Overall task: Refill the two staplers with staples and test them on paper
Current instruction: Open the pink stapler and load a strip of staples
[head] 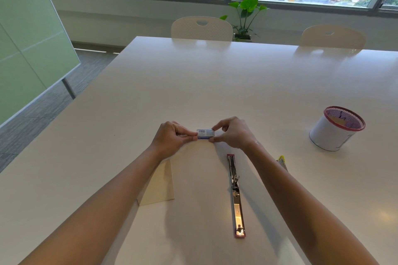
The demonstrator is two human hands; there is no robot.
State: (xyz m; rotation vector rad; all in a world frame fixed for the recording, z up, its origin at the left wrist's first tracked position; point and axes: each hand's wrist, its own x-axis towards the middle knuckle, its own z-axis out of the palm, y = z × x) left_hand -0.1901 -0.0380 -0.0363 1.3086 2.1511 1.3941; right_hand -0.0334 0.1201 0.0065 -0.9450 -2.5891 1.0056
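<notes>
A small blue and white staple box is held just above the white table between both hands. My left hand pinches its left end, my right hand pinches its right end. A red stapler lies swung fully open and flat on the table in front of me, its metal channel facing up. A yellow stapler lies to the right, mostly hidden behind my right forearm. A folded piece of cream paper lies partly under my left forearm.
A white cup with a red mesh rim stands at the right on the table. Two white chairs stand at the far edge, with a potted plant behind them and a green glass board at the left.
</notes>
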